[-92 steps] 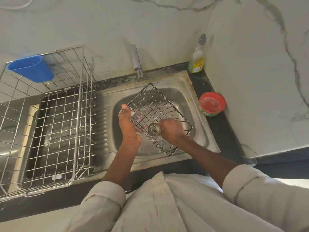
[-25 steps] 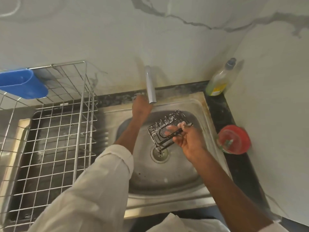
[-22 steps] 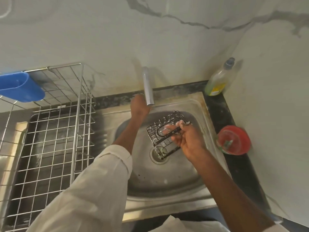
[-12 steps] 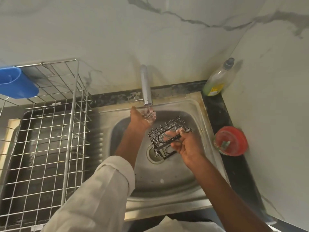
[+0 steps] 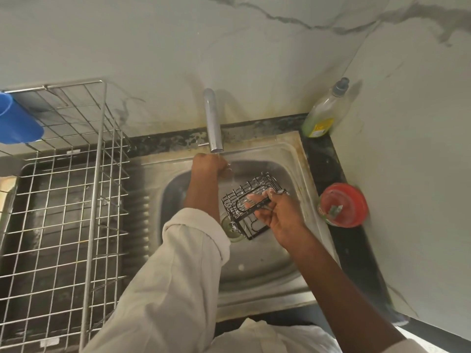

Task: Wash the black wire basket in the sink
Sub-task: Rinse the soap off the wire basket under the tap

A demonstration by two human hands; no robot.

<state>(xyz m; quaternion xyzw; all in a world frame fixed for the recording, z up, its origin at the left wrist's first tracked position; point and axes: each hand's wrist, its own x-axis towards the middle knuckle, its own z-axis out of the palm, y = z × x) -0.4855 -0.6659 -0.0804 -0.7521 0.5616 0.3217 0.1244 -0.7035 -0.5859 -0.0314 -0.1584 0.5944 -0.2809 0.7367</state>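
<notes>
The black wire basket [image 5: 251,205] hangs tilted over the drain in the sink [image 5: 297,159], soapy, its long axis running from near-left up to far-right, gripped along its right edge by the right hand [image 5: 276,214]. The running water falls just to its far left, where the left hand [image 5: 209,164] sits curled under the tap [image 5: 213,123]; whether it holds anything I cannot tell. To my eye, rinsing means carrying the basket a little left and farther back.

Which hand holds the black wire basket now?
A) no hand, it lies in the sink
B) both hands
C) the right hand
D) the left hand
C: the right hand grips the black wire basket above the drain, while the left hand is up under the tap.
</notes>
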